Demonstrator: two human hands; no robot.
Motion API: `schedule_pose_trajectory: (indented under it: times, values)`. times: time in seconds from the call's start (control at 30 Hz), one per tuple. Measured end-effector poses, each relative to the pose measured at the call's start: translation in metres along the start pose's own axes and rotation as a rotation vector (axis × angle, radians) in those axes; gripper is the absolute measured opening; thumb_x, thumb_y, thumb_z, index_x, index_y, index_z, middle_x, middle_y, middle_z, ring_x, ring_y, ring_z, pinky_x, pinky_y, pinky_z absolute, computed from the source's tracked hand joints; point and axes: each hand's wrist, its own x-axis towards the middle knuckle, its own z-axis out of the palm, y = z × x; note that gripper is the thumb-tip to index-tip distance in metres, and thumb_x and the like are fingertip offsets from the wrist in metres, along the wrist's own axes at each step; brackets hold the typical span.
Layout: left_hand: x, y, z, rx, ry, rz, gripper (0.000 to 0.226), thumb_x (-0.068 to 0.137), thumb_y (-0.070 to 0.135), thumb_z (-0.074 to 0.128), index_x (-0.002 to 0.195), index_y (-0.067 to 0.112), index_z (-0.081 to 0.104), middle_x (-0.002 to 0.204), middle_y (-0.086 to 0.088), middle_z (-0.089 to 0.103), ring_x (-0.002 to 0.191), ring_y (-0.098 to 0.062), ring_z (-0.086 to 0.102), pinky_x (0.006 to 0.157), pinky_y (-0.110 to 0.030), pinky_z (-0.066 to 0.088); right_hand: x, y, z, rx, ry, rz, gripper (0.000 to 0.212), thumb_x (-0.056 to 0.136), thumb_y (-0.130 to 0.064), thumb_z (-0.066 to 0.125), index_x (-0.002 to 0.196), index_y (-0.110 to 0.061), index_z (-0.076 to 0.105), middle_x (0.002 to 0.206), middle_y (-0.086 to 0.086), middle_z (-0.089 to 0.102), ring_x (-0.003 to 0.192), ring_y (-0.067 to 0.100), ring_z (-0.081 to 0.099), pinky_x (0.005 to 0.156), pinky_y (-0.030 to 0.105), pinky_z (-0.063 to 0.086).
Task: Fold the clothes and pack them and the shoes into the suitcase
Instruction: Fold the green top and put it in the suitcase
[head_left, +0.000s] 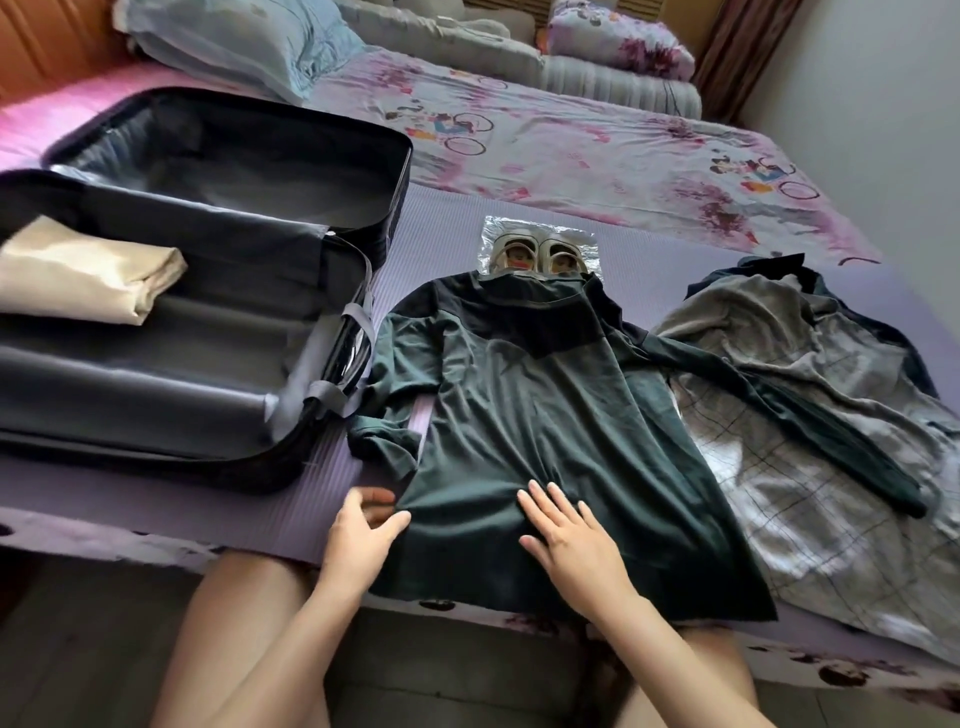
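The dark green top (545, 415) is laid out flat, front down or up cannot be told, on the purple mat (311, 483), with its hem hanging just over the bed's near edge. At the left corner of that hem, the cloth is pinched by the left hand (358, 535), thumb on top and fingers curled at the edge. Just right of it, the right hand (571, 540) is laid flat on the lower part of the top with fingers straight and spread, gripping nothing. To the left of the top, the open suitcase (208, 364) is seen, with one folded beige garment (88, 270) already packed in it. Beyond the top's collar, the shoes (537, 257) are set on a clear plastic sheet (587, 241), and their near ends are covered by the collar. To the right of the top, a heap of grey and checked clothes (779, 467) is spread, and the top's right sleeve (831, 431) is draped across it. Smoothing before a fold is judged to be in hand. If the top is pulled or folded as it lies, the heap could be dragged by the sleeve and the shoes shifted by the collar. A lumpy fold could be caused by the bunched left sleeve, and a slide off the bed by the overhanging hem.
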Motion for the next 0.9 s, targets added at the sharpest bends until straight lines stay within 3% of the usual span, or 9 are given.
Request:
schedule_pose_trajectory:
  times: [0.03,0.1,0.13,0.23,0.3,0.43,0.57,0.73,0.9]
  values:
    - [0.0,0.0,-0.001,-0.003,-0.005,-0.004,0.027,0.076,0.009,0.075,0.092,0.016,0.055,0.087,-0.002,0.064,0.088,-0.021,0.062,0.083,-0.032,0.046,-0.003,0.005,-0.001,0.011,0.003,0.001,0.072,0.089,-0.063,0.009,0.138,-0.027,0.048,0.146,-0.012,0.037,0.135,0.012,0.038,0.102,0.038,0.045]
    - [0.001,-0.002,-0.002,-0.009,-0.006,-0.013,0.034,0.073,0.011,0.079,0.097,0.015,0.055,0.093,-0.006,0.064,0.089,-0.022,0.062,0.082,-0.033,0.047,-0.006,0.013,-0.001,0.016,0.015,-0.062,0.096,0.074,-0.074,-0.019,0.15,-0.029,0.018,0.152,-0.018,0.002,0.143,0.007,0.0,0.116,0.035,0.016]
    - [0.002,-0.003,-0.002,-0.011,-0.008,-0.02,0.036,0.072,0.012,0.08,0.099,0.015,0.055,0.096,-0.007,0.064,0.09,-0.023,0.062,0.084,-0.035,0.048,-0.007,0.015,-0.006,0.059,0.001,-0.07,0.094,0.072,-0.074,-0.016,0.151,-0.031,0.012,0.151,-0.02,-0.005,0.141,0.004,-0.008,0.118,0.032,0.008]
    - [0.002,-0.001,0.002,-0.027,-0.033,-0.024,0.033,0.077,0.02,0.076,0.102,0.016,0.056,0.1,-0.005,0.064,0.097,-0.022,0.061,0.09,-0.035,0.047,-0.004,0.021,-0.022,0.253,0.09,-0.069,0.058,0.096,-0.053,0.03,0.149,-0.029,0.027,0.156,-0.016,0.01,0.144,0.004,0.014,0.115,0.024,0.018]
    - [-0.003,0.005,0.008,0.033,-0.027,0.03,0.025,0.083,0.024,0.07,0.103,0.016,0.059,0.101,-0.003,0.065,0.1,-0.021,0.06,0.089,-0.032,0.045,-0.001,0.03,-0.031,0.34,0.174,-0.034,0.051,0.097,-0.039,0.046,0.145,-0.025,0.037,0.154,-0.013,0.022,0.14,0.007,0.029,0.113,0.023,0.024]
    - [-0.02,0.027,0.02,0.488,0.203,0.511,0.019,0.083,0.011,0.066,0.101,0.012,0.061,0.101,-0.003,0.058,0.096,-0.02,0.052,0.085,-0.03,0.042,0.006,0.051,-0.049,0.301,0.237,0.075,0.043,0.095,-0.029,0.054,0.137,-0.017,0.051,0.151,-0.003,0.035,0.133,0.017,0.042,0.11,0.029,0.03]
    - [-0.011,0.055,0.034,0.482,0.169,0.674,0.018,0.082,0.003,0.063,0.098,0.011,0.06,0.098,-0.003,0.055,0.094,-0.017,0.052,0.084,-0.028,0.044,0.012,0.071,-0.064,0.285,0.252,0.162,0.04,0.094,-0.024,0.055,0.133,-0.016,0.054,0.15,-0.001,0.037,0.132,0.021,0.043,0.11,0.032,0.03]
    - [0.039,0.067,0.047,0.497,0.104,0.554,0.026,0.086,0.003,0.058,0.112,0.005,0.059,0.112,-0.014,0.055,0.105,-0.03,0.052,0.095,-0.036,0.039,0.026,0.099,-0.076,0.25,0.32,0.289,0.041,0.093,-0.022,0.056,0.133,-0.014,0.053,0.149,0.005,0.039,0.134,0.022,0.04,0.11,0.033,0.027]
    - [0.089,0.074,0.055,0.496,0.001,0.18,0.034,0.095,0.015,0.049,0.126,0.002,0.049,0.125,-0.023,0.052,0.118,-0.037,0.046,0.099,-0.04,0.035,0.046,0.131,-0.089,0.27,0.391,0.547,0.044,0.091,-0.026,0.059,0.131,-0.009,0.052,0.135,0.014,0.051,0.124,0.032,0.045,0.1,0.04,0.036]
